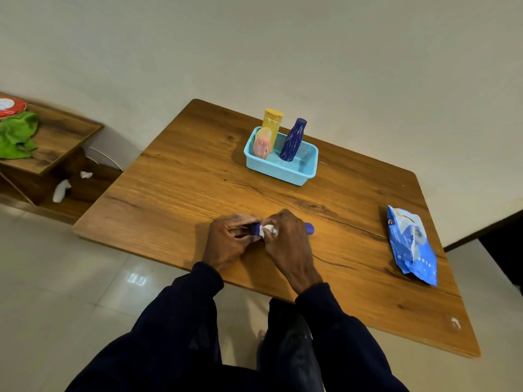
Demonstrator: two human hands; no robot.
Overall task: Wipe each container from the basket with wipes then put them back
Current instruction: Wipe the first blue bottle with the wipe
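Observation:
A blue container (310,228) lies sideways over the wooden table (175,193), mostly hidden by both hands. My left hand (229,239) grips its left end. My right hand (285,236) is curled round its middle and presses a white wipe (268,229) against it. The light blue basket (283,169) stands at the far side of the table. In it are a yellow container (272,120), a pink container (262,144) and a dark blue bottle (293,140).
A blue pack of wipes (411,244) lies on the table's right side. To the left is a low wooden shelf (65,134) with a green cloth (17,134), a red lid (10,106) and crumpled white wipes (60,190) below. Pale floor tiles are in front.

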